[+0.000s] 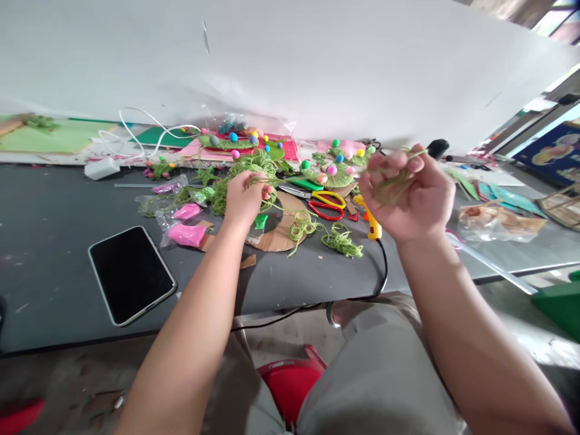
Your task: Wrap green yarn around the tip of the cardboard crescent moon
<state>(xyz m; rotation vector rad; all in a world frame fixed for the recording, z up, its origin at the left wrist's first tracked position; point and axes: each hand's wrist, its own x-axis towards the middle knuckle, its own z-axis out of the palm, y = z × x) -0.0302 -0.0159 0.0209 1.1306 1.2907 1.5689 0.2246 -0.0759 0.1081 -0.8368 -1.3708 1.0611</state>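
Green yarn (290, 179) stretches between my two hands above the cluttered table. My left hand (247, 196) is closed on it, fingers pinched beside a larger heap of green yarn (260, 163). Raised at the right, my right hand (408, 193) has curled fingers with strands of the yarn looped across them, somewhat blurred. Below the stretched strand lie a cardboard ring (278, 232), a loose tangle of yarn (342, 240) and scissors with yellow handles (333, 199). Red-handled scissors (326, 211) rest just in front of those. A yellow glue gun (373, 223) is close to my right hand.
A black-screened tablet (131, 275) lies at the left near the table edge. Pink wrapped pieces (186, 234) sit beside it. Pom-poms and coloured sheets line the wall. A black cable (384, 266) hangs over the front edge. A red stool (290, 383) is below.
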